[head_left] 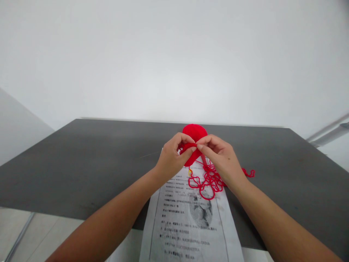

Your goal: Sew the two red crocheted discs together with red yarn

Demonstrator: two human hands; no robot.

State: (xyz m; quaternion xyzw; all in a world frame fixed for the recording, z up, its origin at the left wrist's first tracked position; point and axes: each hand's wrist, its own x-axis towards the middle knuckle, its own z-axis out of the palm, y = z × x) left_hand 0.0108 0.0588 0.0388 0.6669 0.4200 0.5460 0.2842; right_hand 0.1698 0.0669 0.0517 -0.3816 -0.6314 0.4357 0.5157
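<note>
My left hand point(177, 151) is closed, thumb and forefinger pinching a red crocheted piece point(191, 156). From the other side my right hand point(218, 151) meets it, its fingertips pinched at the same edge of the piece. Both sets of fingertips nearly touch, and they hide the stitches between them; whether a hook or needle is there I cannot tell. Just behind the fingers is a rounded red mass point(195, 130), perhaps the yarn ball or more of the piece. Loose red yarn point(211, 178) lies in tangled loops below my right hand, with a tail emerging to its right.
Under the yarn, a long printed sheet point(188, 236) with text and a dark picture hangs over the near edge of the dark grey table point(109, 156). A white wall point(163, 65) rises behind the table. Pale floor tiles point(43, 236) show at lower left.
</note>
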